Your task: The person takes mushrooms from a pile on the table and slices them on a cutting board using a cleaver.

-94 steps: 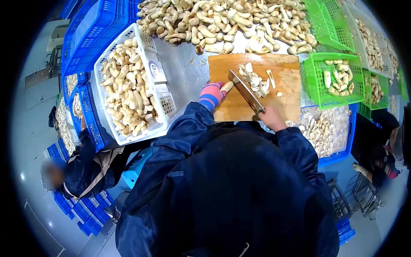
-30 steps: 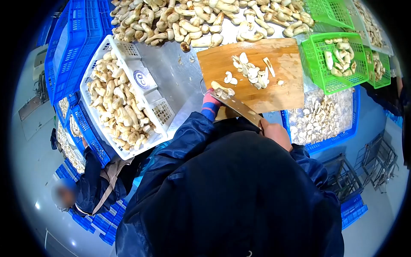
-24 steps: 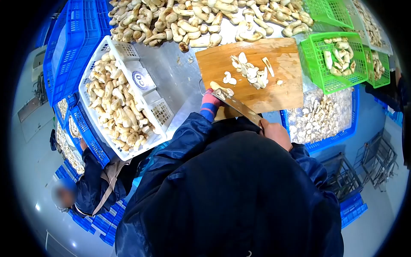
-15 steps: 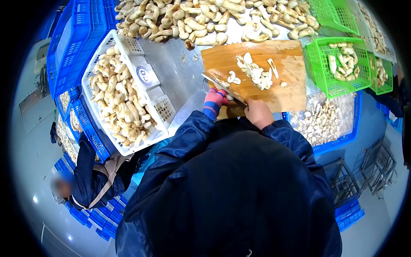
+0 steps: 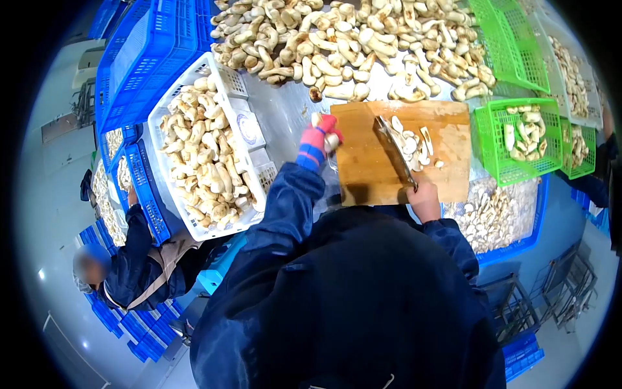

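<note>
My left hand point(image 5: 319, 139), in a pink and blue striped glove, is closed around a mushroom point(image 5: 332, 142) at the left edge of the wooden cutting board point(image 5: 363, 172). Pale bits of the mushroom show at both ends of the fingers. My bare right hand point(image 5: 424, 200) grips the handle of a knife point(image 5: 396, 154) near the board's front edge. Its blade points away from me, along the left side of a small heap of mushroom slices point(image 5: 411, 144).
Whole mushrooms point(image 5: 337, 48) cover the table's far side. A white crate point(image 5: 170, 188) of mushrooms stands left, with blue crates point(image 5: 139, 71) beyond. Right are a green basket point(image 5: 495, 146) and a blue-rimmed tray point(image 5: 518, 243) of slices. A co-worker point(image 5: 139, 266) is at lower left.
My left hand has moved left off the board with the mushroom. The knife has swung away from that hand to the slices, my right hand shifting right. The whole view has shifted slightly.
</note>
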`<control>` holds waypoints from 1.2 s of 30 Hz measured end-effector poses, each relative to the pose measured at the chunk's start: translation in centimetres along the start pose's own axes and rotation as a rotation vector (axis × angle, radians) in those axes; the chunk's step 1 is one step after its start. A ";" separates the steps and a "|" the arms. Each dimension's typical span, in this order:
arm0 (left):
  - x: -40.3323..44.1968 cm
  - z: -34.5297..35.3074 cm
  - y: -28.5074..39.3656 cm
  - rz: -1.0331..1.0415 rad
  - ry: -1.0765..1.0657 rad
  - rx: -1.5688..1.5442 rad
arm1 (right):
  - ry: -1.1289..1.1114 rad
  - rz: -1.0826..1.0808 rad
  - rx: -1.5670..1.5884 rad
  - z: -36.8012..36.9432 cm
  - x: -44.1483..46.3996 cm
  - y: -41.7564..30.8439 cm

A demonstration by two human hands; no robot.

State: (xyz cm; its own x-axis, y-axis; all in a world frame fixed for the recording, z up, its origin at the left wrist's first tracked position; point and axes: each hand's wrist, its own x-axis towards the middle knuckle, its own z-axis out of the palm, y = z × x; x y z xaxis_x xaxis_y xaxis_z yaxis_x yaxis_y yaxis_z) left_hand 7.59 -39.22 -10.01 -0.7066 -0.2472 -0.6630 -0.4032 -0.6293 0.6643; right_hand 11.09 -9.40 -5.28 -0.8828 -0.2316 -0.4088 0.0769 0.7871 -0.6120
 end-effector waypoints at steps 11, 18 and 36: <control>7.1 1.3 5.4 0.421 0.339 1.317 | 0.026 0.025 -0.016 -0.4 -0.4 -0.6; -1.2 -2.0 -0.1 -0.341 -0.280 -0.341 | -0.020 -0.004 0.009 -0.4 0.1 0.3; -9.7 3.9 -8.5 0.528 0.177 1.348 | -0.135 -0.064 0.007 0.4 -0.7 -0.6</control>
State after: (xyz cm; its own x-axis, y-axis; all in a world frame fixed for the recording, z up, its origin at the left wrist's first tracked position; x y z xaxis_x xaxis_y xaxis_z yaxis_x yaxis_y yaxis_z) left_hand 15.62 -28.60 -7.92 -0.9030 -0.3742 -0.2110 -0.4233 0.6908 0.5862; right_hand 11.83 -9.98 -4.95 -0.8156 -0.3562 -0.4560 0.0263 0.7645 -0.6441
